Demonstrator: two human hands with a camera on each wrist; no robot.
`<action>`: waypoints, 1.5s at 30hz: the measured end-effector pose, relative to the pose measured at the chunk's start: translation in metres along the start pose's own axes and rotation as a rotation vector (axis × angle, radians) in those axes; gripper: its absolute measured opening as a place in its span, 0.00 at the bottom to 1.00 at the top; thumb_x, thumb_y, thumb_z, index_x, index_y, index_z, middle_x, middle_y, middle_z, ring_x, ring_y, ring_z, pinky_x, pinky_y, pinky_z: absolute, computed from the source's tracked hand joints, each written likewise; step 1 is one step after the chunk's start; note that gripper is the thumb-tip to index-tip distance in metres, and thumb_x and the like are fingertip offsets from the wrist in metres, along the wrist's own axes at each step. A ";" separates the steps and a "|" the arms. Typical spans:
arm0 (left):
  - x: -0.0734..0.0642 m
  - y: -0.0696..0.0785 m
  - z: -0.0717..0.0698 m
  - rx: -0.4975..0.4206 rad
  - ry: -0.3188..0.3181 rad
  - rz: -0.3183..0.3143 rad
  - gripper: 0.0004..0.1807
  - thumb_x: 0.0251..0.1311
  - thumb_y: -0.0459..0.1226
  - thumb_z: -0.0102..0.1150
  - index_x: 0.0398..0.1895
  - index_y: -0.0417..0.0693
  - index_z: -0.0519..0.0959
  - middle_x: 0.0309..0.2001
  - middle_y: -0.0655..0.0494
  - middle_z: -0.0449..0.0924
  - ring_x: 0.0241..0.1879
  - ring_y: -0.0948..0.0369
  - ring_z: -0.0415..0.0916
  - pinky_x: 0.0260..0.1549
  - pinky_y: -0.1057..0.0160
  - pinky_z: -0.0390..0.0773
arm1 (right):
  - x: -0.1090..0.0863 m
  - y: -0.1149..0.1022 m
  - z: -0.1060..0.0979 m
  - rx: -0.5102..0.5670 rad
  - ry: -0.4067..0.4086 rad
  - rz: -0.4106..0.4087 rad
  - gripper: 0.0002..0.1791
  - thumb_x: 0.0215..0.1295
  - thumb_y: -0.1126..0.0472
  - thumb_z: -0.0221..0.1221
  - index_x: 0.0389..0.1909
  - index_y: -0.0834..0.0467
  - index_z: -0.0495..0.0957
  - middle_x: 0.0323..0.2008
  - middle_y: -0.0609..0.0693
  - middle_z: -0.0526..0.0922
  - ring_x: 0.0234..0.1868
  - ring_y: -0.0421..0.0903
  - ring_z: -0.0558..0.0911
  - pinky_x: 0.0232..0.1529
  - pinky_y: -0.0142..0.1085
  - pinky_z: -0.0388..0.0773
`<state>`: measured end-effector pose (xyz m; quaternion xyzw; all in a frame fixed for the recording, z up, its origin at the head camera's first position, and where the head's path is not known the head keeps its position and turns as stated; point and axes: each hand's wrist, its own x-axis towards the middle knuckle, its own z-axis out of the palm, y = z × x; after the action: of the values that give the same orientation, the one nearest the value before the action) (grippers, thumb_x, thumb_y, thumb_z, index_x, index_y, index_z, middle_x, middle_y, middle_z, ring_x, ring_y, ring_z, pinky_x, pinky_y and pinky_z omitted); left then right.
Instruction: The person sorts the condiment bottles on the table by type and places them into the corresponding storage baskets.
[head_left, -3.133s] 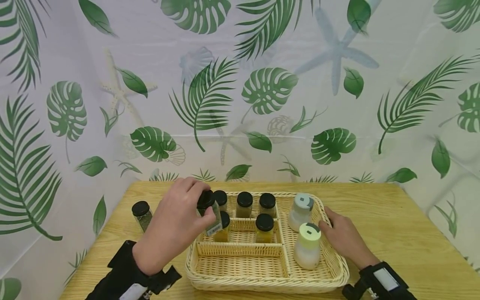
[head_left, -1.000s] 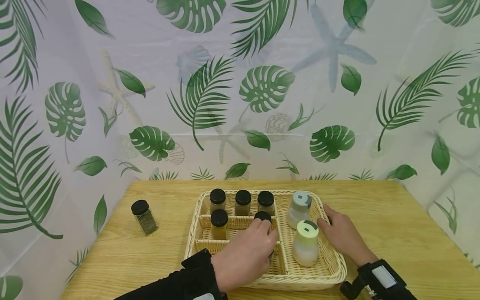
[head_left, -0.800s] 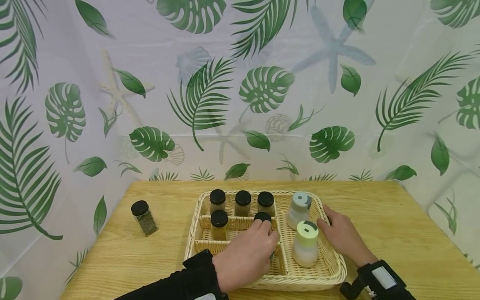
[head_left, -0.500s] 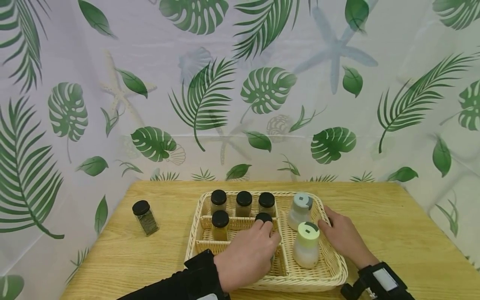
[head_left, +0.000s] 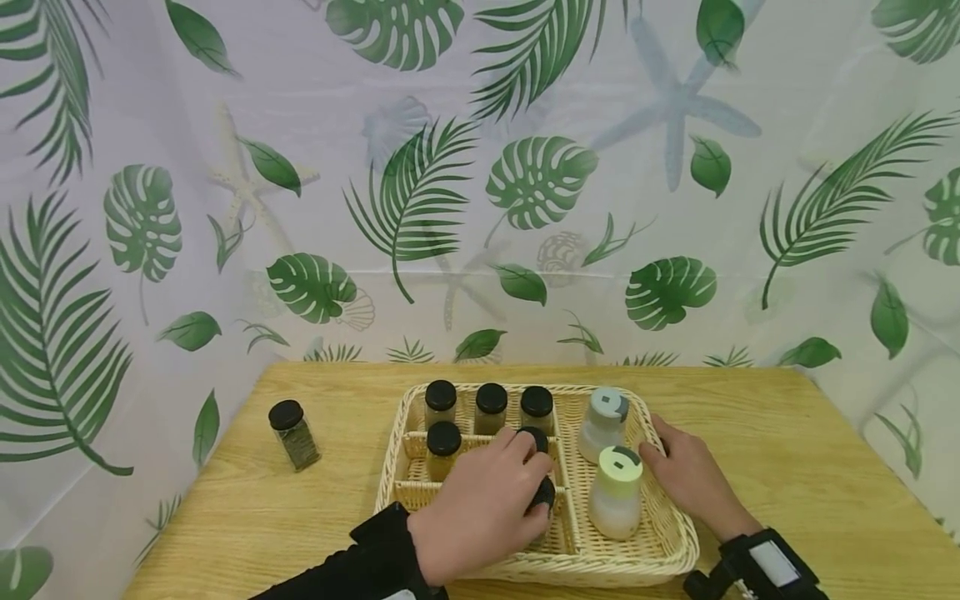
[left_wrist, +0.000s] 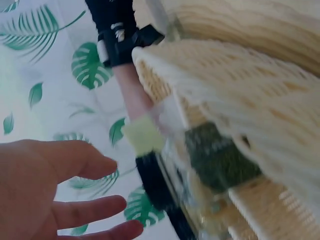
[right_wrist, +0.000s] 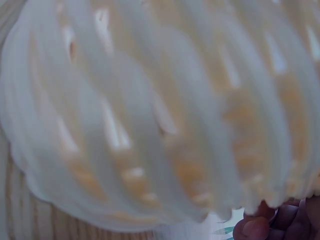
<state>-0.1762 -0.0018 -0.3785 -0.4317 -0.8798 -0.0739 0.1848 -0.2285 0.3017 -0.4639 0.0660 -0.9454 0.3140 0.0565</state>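
Note:
My left hand (head_left: 483,504) is over the front left compartment of the wicker basket (head_left: 645,567). Just beyond its fingertips stands a black-lidded spice jar (head_left: 543,495), partly hidden by the hand. In the left wrist view, thumb and fingers are spread apart, clear of the black lid (left_wrist: 152,180), and dark green flakes (left_wrist: 220,157) show through the jar's side. My right hand (head_left: 693,479) grips the basket's right rim; in the right wrist view its fingertips (right_wrist: 256,228) curl at the weave.
Three black-lidded jars (head_left: 491,410) line the back compartment, two more (head_left: 443,450) the middle one. On the right side stand a shaker with a blue-grey lid (head_left: 602,425) and one with a yellow-green lid (head_left: 617,500). Another herb jar (head_left: 297,437) stands on the wooden table (head_left: 247,517), left of the basket.
The left hand carried the herb jar from above the basket's left side into the front compartment. Since half a second ago its fingers have come off the lid and shifted slightly left. The right hand stays put.

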 end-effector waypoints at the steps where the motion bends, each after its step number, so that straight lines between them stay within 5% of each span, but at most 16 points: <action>1: -0.002 -0.002 -0.003 -0.003 0.018 -0.009 0.10 0.55 0.44 0.62 0.38 0.51 0.80 0.35 0.57 0.72 0.32 0.63 0.62 0.21 0.70 0.69 | 0.000 0.000 0.000 0.002 0.001 0.000 0.31 0.73 0.58 0.45 0.71 0.68 0.53 0.57 0.71 0.71 0.47 0.52 0.76 0.44 0.53 0.78; 8: -0.017 -0.022 -0.021 -0.004 0.150 -0.070 0.12 0.59 0.44 0.58 0.41 0.49 0.80 0.40 0.56 0.75 0.40 0.62 0.67 0.31 0.67 0.76 | -0.001 0.003 0.000 0.008 0.010 -0.004 0.31 0.73 0.57 0.45 0.71 0.68 0.53 0.55 0.72 0.73 0.38 0.46 0.79 0.37 0.47 0.80; 19: -0.052 -0.076 -0.045 0.020 0.254 -0.306 0.10 0.55 0.41 0.59 0.39 0.49 0.81 0.37 0.57 0.77 0.36 0.61 0.69 0.27 0.62 0.75 | 0.000 0.003 0.001 0.005 0.000 -0.006 0.31 0.73 0.57 0.45 0.71 0.67 0.53 0.57 0.71 0.72 0.46 0.53 0.78 0.43 0.53 0.78; 31: -0.102 -0.124 -0.045 0.090 0.225 -0.474 0.13 0.55 0.40 0.61 0.41 0.42 0.81 0.40 0.47 0.77 0.41 0.51 0.71 0.33 0.51 0.77 | 0.000 0.000 -0.001 0.026 -0.018 0.003 0.30 0.73 0.58 0.46 0.71 0.67 0.54 0.57 0.72 0.72 0.44 0.51 0.79 0.40 0.50 0.80; 45: -0.121 -0.159 -0.030 0.140 0.173 -0.604 0.17 0.53 0.38 0.62 0.43 0.35 0.80 0.40 0.38 0.77 0.38 0.45 0.70 0.29 0.47 0.75 | 0.000 0.001 -0.001 0.013 -0.011 0.000 0.31 0.73 0.57 0.45 0.70 0.69 0.53 0.59 0.71 0.69 0.53 0.57 0.73 0.47 0.55 0.76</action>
<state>-0.2259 -0.1966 -0.3929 -0.1295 -0.9522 -0.1012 0.2576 -0.2288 0.3034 -0.4633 0.0681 -0.9436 0.3199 0.0508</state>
